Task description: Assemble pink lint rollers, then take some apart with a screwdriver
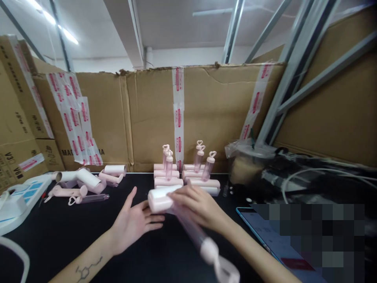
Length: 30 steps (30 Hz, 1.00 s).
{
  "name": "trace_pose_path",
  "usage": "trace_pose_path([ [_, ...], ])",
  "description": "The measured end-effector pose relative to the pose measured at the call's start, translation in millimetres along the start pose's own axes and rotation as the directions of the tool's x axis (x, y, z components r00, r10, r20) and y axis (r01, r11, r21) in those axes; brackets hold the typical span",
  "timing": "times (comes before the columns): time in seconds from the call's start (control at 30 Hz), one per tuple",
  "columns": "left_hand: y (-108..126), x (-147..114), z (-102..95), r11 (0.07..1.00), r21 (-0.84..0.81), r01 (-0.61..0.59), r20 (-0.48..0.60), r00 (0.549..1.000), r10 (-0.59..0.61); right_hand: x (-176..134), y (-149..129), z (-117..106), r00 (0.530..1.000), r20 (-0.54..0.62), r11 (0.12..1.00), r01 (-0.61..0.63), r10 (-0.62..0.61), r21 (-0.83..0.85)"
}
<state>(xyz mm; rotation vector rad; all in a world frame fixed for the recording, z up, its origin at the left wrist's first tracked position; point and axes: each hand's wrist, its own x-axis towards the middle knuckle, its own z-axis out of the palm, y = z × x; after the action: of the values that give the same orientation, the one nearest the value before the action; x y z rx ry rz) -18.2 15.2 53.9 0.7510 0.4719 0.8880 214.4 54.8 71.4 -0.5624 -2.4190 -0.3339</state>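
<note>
Behind everything stands a tall cardboard wall (150, 110), mended with strips of printed tape; in front of it spreads the black table (176, 251), on which my two arms are stretched; at the far left lies a white power strip (26, 200), and near it a loose heap of pink and white parts (90, 179); in the middle, beyond my hands, two groups of pink rollers (167, 182) are placed side by side, their clear handles pointing upward; to the right are a plastic cup (246, 167) with a pale brown drink and a phone (269, 234) with a blue edge; my right hand (198, 204) is closed upon one pink and white roller (160, 200); my left hand (132, 226) is open, fingers spread, just beside the white end, but whether it touches I cannot tell; the roller lies between both hands, its blurred handle (193, 228) slanting down under my right wrist, toward my body; the smallest is its pale loop (228, 271).
</note>
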Motion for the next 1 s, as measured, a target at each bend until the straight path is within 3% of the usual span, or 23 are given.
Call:
trace_pose_path([
  [0.03, -1.7, 3.2, -5.6, 0.993, 0.106, -0.055, -0.066, 0.996, 0.063, -0.7, 7.1, -2.2, 0.994, -0.014, 0.989, -0.109, 0.111, 0.095],
  [0.1, -6.3, 10.9, -18.7, 0.904, 0.394, -0.163, -0.189, 0.949, 0.254, -2.7, 19.8, -4.9, 0.938, -0.023, 0.904, -0.327, 0.347, 0.277],
  [0.17, -11.6, 18.6, -31.7, 0.716, 0.669, -0.202, -0.187, 0.886, 0.425, -5.0, 29.0, -3.8, 0.861, 0.023, 0.785, -0.474, 0.507, 0.399],
  [0.2, -14.2, 21.6, -37.4, 0.619, 0.759, -0.201, -0.146, 0.875, 0.462, -6.1, 31.7, -1.6, 0.838, 0.07, 0.739, -0.514, 0.541, 0.435],
  [0.33, -22.2, 25.6, -51.5, 0.348, 0.921, -0.175, 0.024, 0.918, 0.397, -8.7, 28.0, 14.3, 0.844, 0.295, 0.635, -0.533, 0.448, 0.559],
  [0.47, -24.9, 21.0, -55.0, 0.176, 0.982, -0.075, 0.016, 0.949, 0.314, -5.6, 11.4, 22.9, 0.865, 0.384, 0.566, -0.501, 0.323, 0.654],
  [0.6, -20.7, 18.8, -52.6, 0.131, 0.99, -0.053, 0.018, 0.966, 0.26, 3.0, 2.2, 7.0, 0.888, 0.308, 0.639, -0.46, 0.342, 0.617],
  [0.7, -16.7, 18.8, -50.0, 0.118, 0.99, -0.076, 0.048, 0.973, 0.226, 12.0, 0.9, -11.2, 0.903, 0.345, 0.72, -0.416, 0.255, 0.555],
  [0.8, -15.2, 18.4, -49.5, 0.119, 0.99, -0.071, 0.045, 0.976, 0.211, 21.1, 0.1, -22.6, 0.882, 0.438, 0.805, -0.383, 0.173, 0.454],
  [1.0, -14.7, 17.0, -51.3, 0.123, 0.99, -0.071, 0.047, 0.981, 0.187, 30.7, -2.8, -31.0, 0.834, 0.511, 0.869, -0.398, 0.208, 0.295],
])
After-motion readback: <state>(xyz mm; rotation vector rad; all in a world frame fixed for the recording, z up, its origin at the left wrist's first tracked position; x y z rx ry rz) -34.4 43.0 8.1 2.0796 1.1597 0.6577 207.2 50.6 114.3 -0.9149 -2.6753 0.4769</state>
